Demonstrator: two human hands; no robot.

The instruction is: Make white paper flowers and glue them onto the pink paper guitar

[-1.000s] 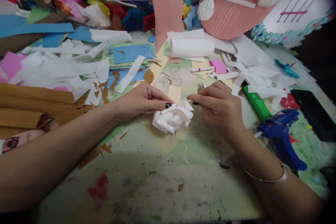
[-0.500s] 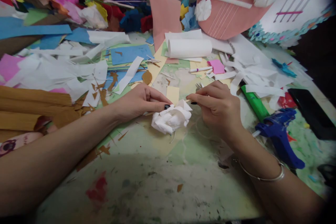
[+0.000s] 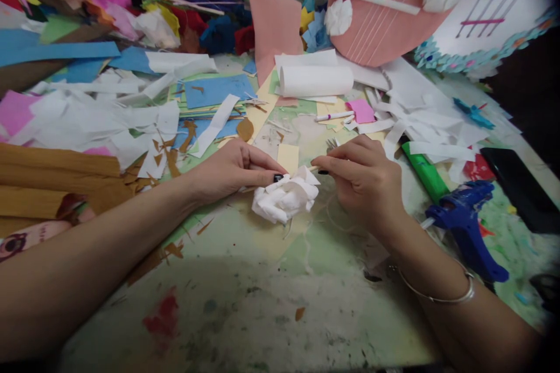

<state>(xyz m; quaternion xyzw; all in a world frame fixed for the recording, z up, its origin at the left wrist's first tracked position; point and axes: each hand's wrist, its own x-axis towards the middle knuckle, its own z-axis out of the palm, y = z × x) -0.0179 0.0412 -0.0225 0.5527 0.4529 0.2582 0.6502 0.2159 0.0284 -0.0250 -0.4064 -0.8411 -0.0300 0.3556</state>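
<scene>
A white crumpled paper flower (image 3: 284, 198) is pinched at its upper left edge between the thumb and fingers of my left hand (image 3: 238, 172). To the right, my right hand (image 3: 365, 172) closes on a thin pale stick (image 3: 314, 168), its tip at the flower's upper right petal. Most of the stick is hidden by my fingers. Metal points (image 3: 332, 143) poke out behind the right hand; whether that hand holds them I cannot tell. A pale yellow paper piece (image 3: 287, 157) lies just beyond the flower.
A blue glue gun (image 3: 466, 221) and a black phone (image 3: 522, 186) lie on the right. Beyond my hands is a white paper roll (image 3: 317, 80). White scraps (image 3: 100, 111) and brown crepe paper (image 3: 52, 172) cover the left. A pink guitar-like paper shape (image 3: 385, 17) stands behind.
</scene>
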